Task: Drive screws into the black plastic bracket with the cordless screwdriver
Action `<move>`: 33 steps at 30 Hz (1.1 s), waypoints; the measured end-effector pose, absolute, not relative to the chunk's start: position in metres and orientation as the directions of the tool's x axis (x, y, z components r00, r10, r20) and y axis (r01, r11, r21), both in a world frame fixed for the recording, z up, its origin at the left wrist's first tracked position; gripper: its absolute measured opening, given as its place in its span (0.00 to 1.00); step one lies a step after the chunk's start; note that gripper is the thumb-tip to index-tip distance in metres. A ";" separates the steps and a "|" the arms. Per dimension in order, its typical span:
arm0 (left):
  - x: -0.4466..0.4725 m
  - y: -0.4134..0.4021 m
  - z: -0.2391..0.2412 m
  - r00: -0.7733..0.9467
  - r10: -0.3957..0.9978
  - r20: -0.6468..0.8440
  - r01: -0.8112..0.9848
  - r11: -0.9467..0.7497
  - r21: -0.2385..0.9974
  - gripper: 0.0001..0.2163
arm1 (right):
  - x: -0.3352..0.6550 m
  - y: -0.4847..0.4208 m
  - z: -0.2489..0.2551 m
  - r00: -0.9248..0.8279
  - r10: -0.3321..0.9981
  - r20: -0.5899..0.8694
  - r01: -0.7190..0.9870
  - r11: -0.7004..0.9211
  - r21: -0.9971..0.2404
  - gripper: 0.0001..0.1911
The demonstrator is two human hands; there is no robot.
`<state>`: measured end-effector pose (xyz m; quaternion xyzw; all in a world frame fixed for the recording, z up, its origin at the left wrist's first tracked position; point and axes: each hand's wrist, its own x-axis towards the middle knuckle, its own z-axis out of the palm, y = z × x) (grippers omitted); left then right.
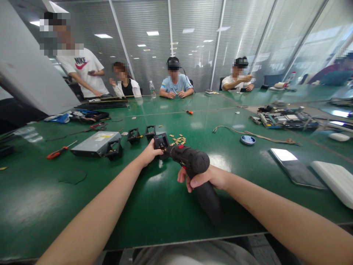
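Note:
My left hand (149,151) grips a small black plastic frame (161,141) by its near left side, with the thumb along its edge. Wrapped round the handle of a black cordless drill (193,160) is my right hand (202,179). The drill points away to the left, and its tip reaches the black frame; whether it touches a screw there I cannot make out. Just beyond the frame lies a scatter of small brass-coloured plates (179,140). Similar black frames (134,136) stand to the left, one of them (113,149) leaning against a silver disc drive (96,143).
An orange-handled screwdriver (57,152) lies at left, another (189,112) farther off. On the right are a blue round dish (247,140), a strap (271,139), a phone (296,169), a white box (333,180) and circuit boards (286,117). Several people are across the green table (138,224).

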<state>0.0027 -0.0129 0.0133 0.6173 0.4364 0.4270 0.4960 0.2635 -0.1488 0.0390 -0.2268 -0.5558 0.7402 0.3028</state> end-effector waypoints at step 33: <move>0.001 -0.004 0.003 0.237 0.967 0.094 0.129 -0.127 0.983 0.29 | 0.265 -0.146 0.037 -0.740 0.673 -0.017 -0.171 -0.212 -0.962 0.20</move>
